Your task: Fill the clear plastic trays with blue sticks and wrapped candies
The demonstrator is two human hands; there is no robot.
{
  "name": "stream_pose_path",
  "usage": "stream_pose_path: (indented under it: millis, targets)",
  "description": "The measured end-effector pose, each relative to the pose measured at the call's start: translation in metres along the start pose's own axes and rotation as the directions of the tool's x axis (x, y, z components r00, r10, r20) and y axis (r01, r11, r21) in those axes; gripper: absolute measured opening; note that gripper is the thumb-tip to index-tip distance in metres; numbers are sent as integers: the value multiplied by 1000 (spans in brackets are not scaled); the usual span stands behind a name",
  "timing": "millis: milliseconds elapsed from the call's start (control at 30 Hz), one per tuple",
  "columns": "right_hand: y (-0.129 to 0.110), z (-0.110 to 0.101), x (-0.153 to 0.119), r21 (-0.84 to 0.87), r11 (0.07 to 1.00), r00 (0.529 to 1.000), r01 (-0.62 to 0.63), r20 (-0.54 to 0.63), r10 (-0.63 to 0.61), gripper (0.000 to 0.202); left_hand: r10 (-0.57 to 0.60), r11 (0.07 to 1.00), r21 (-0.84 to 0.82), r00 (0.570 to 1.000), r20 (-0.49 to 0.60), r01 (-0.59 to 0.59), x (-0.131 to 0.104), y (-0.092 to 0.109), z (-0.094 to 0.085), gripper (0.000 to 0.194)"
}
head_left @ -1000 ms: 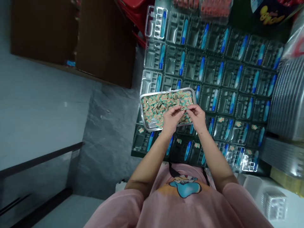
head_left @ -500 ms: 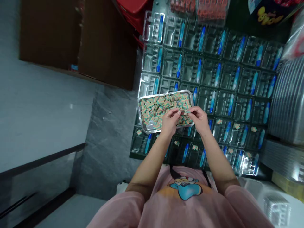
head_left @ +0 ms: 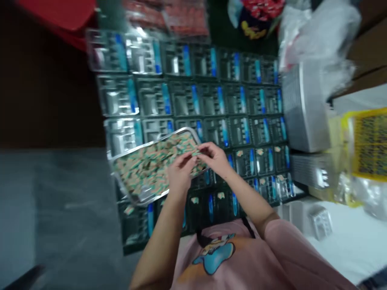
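Observation:
A metal tray [head_left: 142, 202] full of small striped pieces [head_left: 151, 163] in peach and green lies tilted across rows of clear plastic compartment trays [head_left: 211, 98]. Each clear tray holds a blue pen-like stick [head_left: 220, 100]. Over the metal tray's right end, my left hand [head_left: 180, 171] and my right hand [head_left: 214, 159] meet at the fingertips, both pinched on a small striped piece [head_left: 196, 153]. Several clear trays in the two nearest rows have a striped piece [head_left: 221, 195] in one corner.
Stacked clear trays [head_left: 308, 106] stand at the right, with plastic bags [head_left: 323, 32] behind and a yellow basket [head_left: 347, 141] beyond. Packs of red items [head_left: 166, 18] lie at the far edge. A red container [head_left: 66, 14] and a dark brown box [head_left: 45, 88] are at the left.
The view has swung to the right, so the table and hands appear further left and the yellow basket has come into view. Both hands stay together over the metal tray.

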State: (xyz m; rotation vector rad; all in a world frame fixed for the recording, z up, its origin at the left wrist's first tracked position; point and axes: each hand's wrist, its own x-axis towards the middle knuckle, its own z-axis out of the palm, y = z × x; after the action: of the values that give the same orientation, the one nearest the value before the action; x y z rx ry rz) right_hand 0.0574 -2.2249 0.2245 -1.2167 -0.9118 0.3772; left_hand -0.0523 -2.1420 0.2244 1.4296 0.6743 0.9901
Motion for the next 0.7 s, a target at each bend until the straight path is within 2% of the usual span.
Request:
stream_pose_path:
  millis: [167, 233, 300, 333, 400, 467, 533, 600, 700]
  targets:
    - [-4, -38, -8, -39, 999, 997, -4, -74, 1, 23, -41, 999, -12, 985, 165, 44, -2, -3, 40, 36]
    - [-5, -66, -14, -63, 998, 992, -13, -123, 5, 24, -73, 997, 3, 966, 248, 75, -9, -1, 56, 40]
    - [-1, -108, -14, -86, 996, 973, -32, -232, 12, 26, -88, 996, 6, 945, 314, 91, -15, 0, 69, 45]
    - [4, -134, -12, -91, 995, 951, -51, -309, 20, 28, -90, 996, 5, 937, 338, 93, -17, 0, 73, 47]
    - [15, -191, -1, -90, 994, 871, -68, -491, 15, 31, -90, 996, 14, 929, 359, 91, -18, 0, 77, 46]
    - [29, -246, 15, -115, 987, 760, -114, -650, 12, 31, -97, 995, 35, 931, 353, 90, -17, -2, 75, 43]
    - [42, -289, 33, -127, 973, 686, -191, -727, 40, 29, -101, 994, 61, 938, 332, 85, -15, -3, 71, 42]
    - [52, -316, 48, -162, 955, 680, -249, -732, 53, 25, -104, 993, 84, 947, 305, 82, -14, -3, 67, 41]
    - [60, -333, 63, -285, 906, 739, -312, -672, 44, 20, -114, 990, 111, 953, 279, 86, -13, 0, 63, 41]
